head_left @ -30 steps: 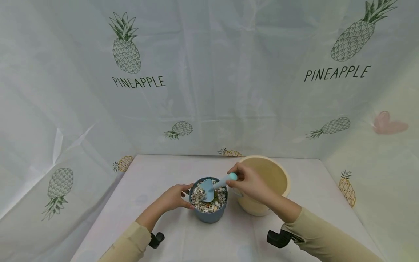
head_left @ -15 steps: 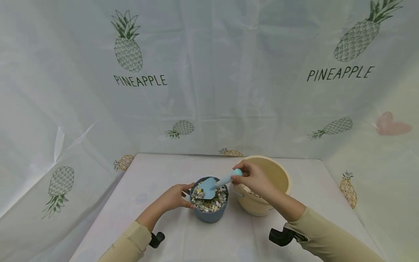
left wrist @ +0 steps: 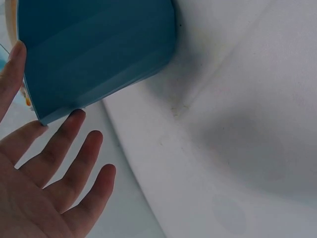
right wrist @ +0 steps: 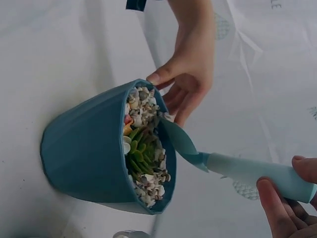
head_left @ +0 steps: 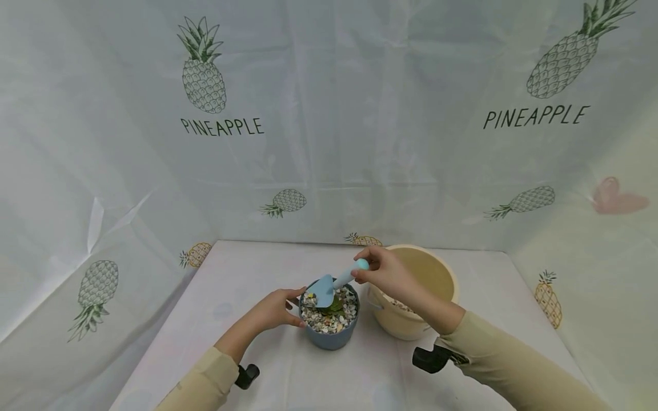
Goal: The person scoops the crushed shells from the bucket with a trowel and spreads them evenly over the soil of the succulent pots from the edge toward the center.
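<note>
A blue flower pot (head_left: 331, 341) stands on the table, filled with pale gravel (right wrist: 146, 109) around a green succulent (right wrist: 140, 151). My left hand (head_left: 277, 308) is at its left side, thumb and a few fingertips touching the rim; the other fingers extend free in the left wrist view. My right hand (head_left: 388, 275) pinches the handle end of a light-blue trowel (head_left: 324, 291). The trowel slants down over the pot, its blade tip at the gravel by the left rim, close to my left hand. The blade hides part of the gravel and plant in the head view.
A cream bucket (head_left: 398, 330) stands just right of the pot, with gravel (head_left: 398, 304) inside, partly behind my right forearm. The white table (head_left: 247, 262) meets a pineapple-print curtain (head_left: 329, 142) at its back edge.
My right hand and the trowel have moved slightly left and up from half a second ago. More of the succulent shows below the blade. The left hand and pot stay put.
</note>
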Demonstrator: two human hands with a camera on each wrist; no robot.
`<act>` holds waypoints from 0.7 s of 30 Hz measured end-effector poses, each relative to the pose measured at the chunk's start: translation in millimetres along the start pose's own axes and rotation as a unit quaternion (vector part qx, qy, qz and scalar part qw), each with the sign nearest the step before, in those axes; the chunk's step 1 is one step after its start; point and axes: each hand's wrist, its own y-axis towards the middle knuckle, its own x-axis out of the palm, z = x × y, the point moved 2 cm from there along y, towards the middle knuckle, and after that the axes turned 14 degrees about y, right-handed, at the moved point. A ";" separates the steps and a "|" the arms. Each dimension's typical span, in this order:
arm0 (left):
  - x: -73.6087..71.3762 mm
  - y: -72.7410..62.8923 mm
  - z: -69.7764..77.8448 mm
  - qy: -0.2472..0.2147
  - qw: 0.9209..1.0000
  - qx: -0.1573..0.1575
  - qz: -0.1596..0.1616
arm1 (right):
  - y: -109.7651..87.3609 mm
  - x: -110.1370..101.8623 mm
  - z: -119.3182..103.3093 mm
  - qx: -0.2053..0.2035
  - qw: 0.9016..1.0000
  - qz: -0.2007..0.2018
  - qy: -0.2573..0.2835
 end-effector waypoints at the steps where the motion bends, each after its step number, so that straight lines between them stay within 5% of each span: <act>1: 0.2 0.1 -0.4 0.000 1.000 0.000 0.000 | 0.8 0.3 -0.5 -0.003 1.000 -0.002 -0.004; 21: 1.1 -0.5 -1.7 -0.004 1.000 0.002 0.001 | -0.7 -5.9 -18.3 -0.001 0.999 -0.018 -0.048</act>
